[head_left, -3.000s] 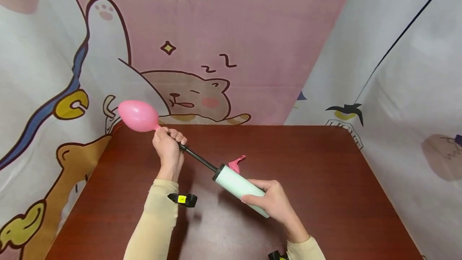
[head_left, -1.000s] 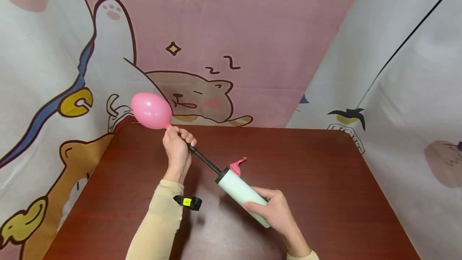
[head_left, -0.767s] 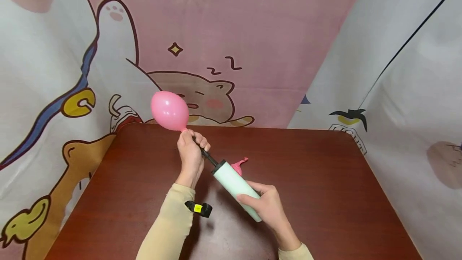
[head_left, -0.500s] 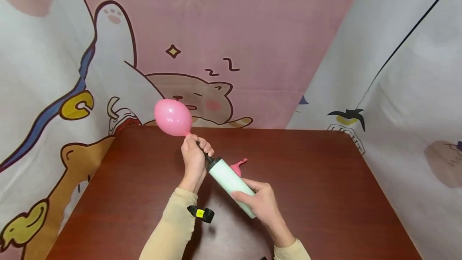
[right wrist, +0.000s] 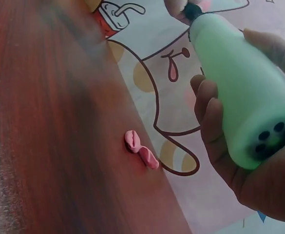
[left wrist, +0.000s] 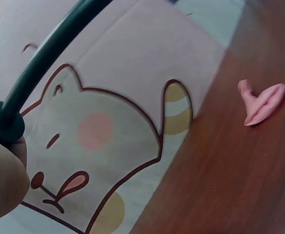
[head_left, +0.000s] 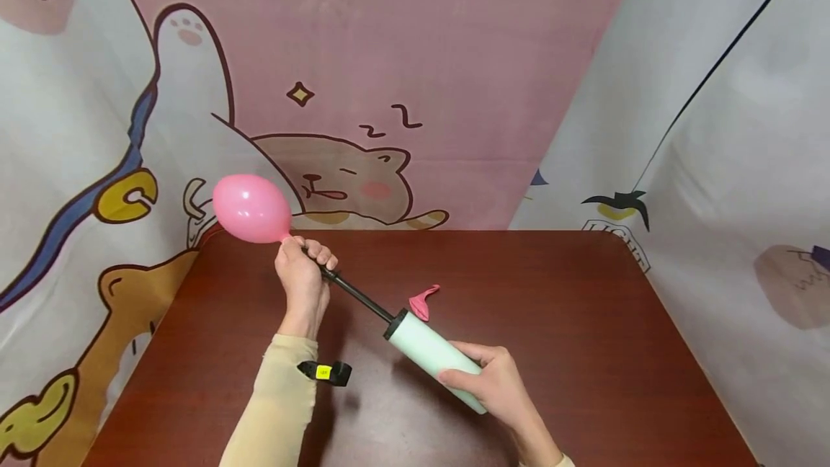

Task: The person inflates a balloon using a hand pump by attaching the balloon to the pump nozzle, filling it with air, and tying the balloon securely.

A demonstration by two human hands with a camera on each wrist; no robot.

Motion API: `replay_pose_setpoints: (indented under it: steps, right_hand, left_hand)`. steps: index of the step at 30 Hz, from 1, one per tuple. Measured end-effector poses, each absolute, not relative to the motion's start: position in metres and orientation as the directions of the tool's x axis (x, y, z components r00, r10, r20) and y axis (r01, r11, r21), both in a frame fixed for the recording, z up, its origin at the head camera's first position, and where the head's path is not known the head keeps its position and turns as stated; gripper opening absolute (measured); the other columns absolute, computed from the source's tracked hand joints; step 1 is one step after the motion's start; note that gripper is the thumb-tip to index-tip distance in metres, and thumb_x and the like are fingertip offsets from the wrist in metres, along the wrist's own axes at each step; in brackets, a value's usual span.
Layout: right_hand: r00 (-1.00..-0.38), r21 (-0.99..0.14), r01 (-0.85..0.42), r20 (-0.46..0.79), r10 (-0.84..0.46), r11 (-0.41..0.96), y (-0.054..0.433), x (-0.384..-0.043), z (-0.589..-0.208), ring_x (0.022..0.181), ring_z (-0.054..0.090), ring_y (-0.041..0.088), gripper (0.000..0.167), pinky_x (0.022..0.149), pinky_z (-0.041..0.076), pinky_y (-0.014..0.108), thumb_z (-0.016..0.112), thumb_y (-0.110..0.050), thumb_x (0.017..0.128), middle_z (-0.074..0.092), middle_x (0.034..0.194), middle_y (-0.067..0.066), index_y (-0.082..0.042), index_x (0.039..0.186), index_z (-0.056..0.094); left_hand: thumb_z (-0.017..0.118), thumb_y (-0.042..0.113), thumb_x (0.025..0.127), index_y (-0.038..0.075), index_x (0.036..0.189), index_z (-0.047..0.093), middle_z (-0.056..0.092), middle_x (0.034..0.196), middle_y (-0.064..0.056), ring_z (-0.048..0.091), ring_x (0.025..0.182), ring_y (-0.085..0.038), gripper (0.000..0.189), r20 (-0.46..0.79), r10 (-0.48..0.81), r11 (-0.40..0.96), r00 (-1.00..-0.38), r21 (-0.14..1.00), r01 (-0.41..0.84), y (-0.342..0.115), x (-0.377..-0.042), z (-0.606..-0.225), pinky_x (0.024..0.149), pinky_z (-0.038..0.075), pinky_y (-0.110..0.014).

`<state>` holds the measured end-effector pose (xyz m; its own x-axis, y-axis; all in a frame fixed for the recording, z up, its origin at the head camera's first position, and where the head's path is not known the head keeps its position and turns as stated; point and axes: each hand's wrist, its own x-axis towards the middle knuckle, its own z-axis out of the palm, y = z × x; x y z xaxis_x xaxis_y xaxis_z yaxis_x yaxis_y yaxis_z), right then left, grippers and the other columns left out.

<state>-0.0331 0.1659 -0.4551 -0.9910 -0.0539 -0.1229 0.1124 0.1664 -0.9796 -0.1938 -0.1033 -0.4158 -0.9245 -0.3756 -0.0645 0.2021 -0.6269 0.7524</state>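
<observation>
In the head view a partly inflated pink balloon (head_left: pixel 251 207) points up and left from my left hand (head_left: pixel 302 272). That hand grips the balloon's neck together with the end of a balloon pump's black rod (head_left: pixel 360 296); the nozzle is hidden in the fingers. My right hand (head_left: pixel 496 380) wraps round the pump's mint-green barrel (head_left: pixel 431 352) near its lower end. A long stretch of rod shows between the left hand and the barrel's black collar. In the right wrist view the barrel (right wrist: pixel 244 73) has dark holes in its end.
An uninflated pink balloon (head_left: pixel 423 303) lies on the brown wooden table (head_left: pixel 570 308), just beyond the pump's collar. A printed cartoon cloth (head_left: pixel 454 92) hangs behind the table. On the left sleeve sits a black wrist device (head_left: pixel 326 373).
The rod slid almost fully into the barrel half a second ago and is now drawn out long again. Both hands have moved apart, left hand and balloon leftward. The balloon looks slightly fuller.
</observation>
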Motion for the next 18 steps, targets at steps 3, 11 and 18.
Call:
replay_pose_setpoints:
  steps: [3,11,18]
  right_hand:
    - [-0.994,-0.985,0.096,-0.104,-0.045,0.146,0.16,-0.037,-0.456,0.077,0.067,0.013,0.039,0.068,0.056,0.027,0.089,-0.01,0.075,0.078,0.1,0.012,-0.004,0.112,0.079]
    - [-0.995,-0.99,0.093,-0.09,0.037,0.109,0.126,-0.048,-0.454,0.073,0.066,0.014,0.036,0.066,0.055,0.025,0.091,-0.01,0.073,0.078,0.095,0.013,-0.004,0.107,0.081]
    - [-0.996,-0.989,0.091,-0.089,0.019,0.12,0.123,-0.041,-0.457,0.074,0.067,0.013,0.037,0.066,0.056,0.025,0.091,-0.012,0.074,0.078,0.096,0.011,-0.006,0.109,0.08]
  left_hand:
    - [0.028,0.022,0.114,0.016,0.086,0.039,0.042,0.062,0.003,0.041,0.048,-0.008,0.031,-0.052,-0.374,-0.613,-0.926,0.764,0.204,-0.093,-0.19,-0.419,0.043,0.037,-0.02]
    - [0.029,0.031,0.114,0.014,0.09,0.038,0.042,0.065,0.002,0.042,0.051,-0.009,0.031,-0.053,-0.269,-0.591,-0.962,0.798,0.121,-0.054,-0.171,-0.434,0.045,0.038,-0.02]
    - [0.029,0.027,0.114,0.014,0.088,0.039,0.042,0.063,0.003,0.041,0.05,-0.009,0.03,-0.076,-0.281,-0.586,-0.957,0.803,0.109,-0.066,-0.17,-0.436,0.043,0.036,-0.02]
